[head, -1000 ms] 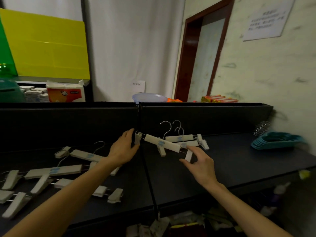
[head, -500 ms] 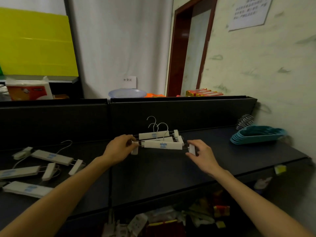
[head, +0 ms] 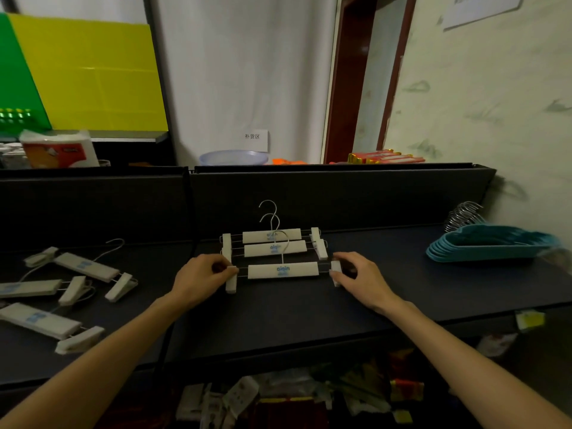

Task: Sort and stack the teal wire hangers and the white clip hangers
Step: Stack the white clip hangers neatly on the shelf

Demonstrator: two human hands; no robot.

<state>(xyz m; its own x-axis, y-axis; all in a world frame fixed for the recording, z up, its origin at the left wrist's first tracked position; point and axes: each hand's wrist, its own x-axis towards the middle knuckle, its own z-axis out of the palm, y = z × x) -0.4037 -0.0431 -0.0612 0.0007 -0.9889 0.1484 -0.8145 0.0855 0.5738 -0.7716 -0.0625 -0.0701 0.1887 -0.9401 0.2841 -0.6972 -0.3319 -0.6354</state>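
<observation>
Bare dark shelf (head: 294, 308) is lying open in front of both hands and between the held hanger (head: 283, 270) and the teal hanger stack (head: 483, 246) at right; two more white hangers (head: 274, 243) are crowding the space just behind; the back panel (head: 340, 196) is closing off the rear; loose clip hangers (head: 71, 283) are cluttering the left, seemingly spread apart.

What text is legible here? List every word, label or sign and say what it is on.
"aiqin": blue print on the nearest white clip hanger, held at its clips by both hands.
Same blue logo on the two hangers behind, partly blocked by hooks.
"补货区": small white card on the curtain.
Wall notice: too blurred.
Tissue pack: unreadable.
Loose hangers' labels: blurred.
</observation>
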